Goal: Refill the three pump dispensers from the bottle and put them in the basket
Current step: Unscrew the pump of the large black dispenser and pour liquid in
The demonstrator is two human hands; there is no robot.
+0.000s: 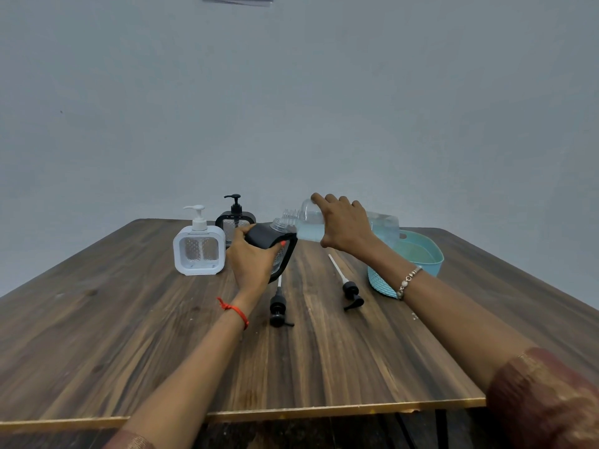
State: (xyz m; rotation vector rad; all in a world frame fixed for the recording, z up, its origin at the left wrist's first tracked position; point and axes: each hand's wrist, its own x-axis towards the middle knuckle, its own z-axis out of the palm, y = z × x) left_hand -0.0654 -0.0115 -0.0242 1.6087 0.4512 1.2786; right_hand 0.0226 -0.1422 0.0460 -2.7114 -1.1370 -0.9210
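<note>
My left hand (254,259) grips a black pump dispenser body (275,244) with its pump off, tilted so its open neck faces right. My right hand (345,226) holds a clear bottle (311,223) of pale blue liquid on its side, its mouth right at the dispenser's neck. Two black pump heads lie on the table, one (278,311) below the tilted dispenser and one (350,290) to its right. A white dispenser (199,249) and another black dispenser (235,218) stand at the back left with pumps on. The light blue basket (421,254) sits at the right.
The wooden table (162,335) has its front edge close to me and a plain grey wall behind it. The basket lies partly behind my right forearm. The two loose pump heads lie between my arms.
</note>
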